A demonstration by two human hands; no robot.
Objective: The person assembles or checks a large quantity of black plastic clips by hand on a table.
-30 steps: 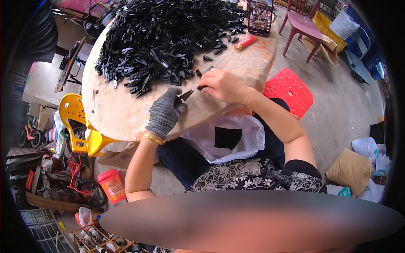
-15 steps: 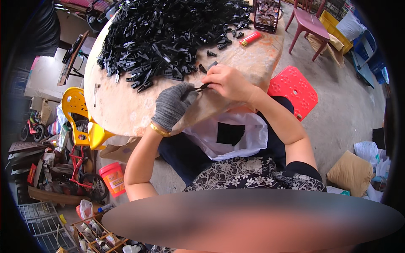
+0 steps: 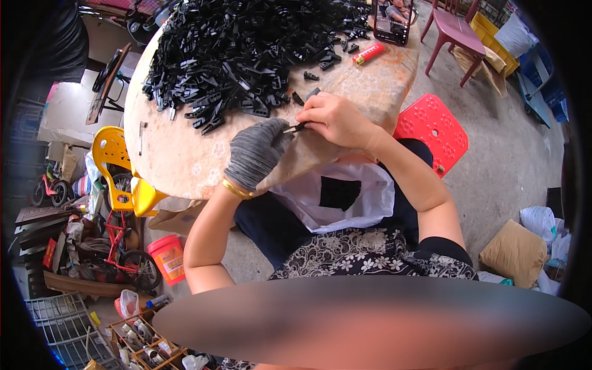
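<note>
My left hand (image 3: pixel 256 154), in a grey knit glove, is closed near the front edge of the cloth-covered round table (image 3: pixel 169 166). Between its fingertips and those of my right hand (image 3: pixel 342 123), which is bare and pinching, shows a small black plastic clip (image 3: pixel 297 127). Its far part is hidden by the glove. Beyond my hands lies a large heap of black plastic clips (image 3: pixel 228 68), with several loose ones at its near edge. In my lap, below the table edge, an open white plastic bag (image 3: pixel 377 200) shows a dark patch inside.
A red lighter (image 3: pixel 369 54) and an upright phone (image 3: pixel 392 24) are at the table's far right. A red stool (image 3: pixel 433 132) stands to the right. On the left are a yellow chair (image 3: pixel 145 196), a red bucket (image 3: pixel 166 259) and a small red bicycle (image 3: pixel 117 246).
Both hands stay at the clip, with only slight finger movement. The whole view has shifted a little, and the phone's screen shows a different picture.
</note>
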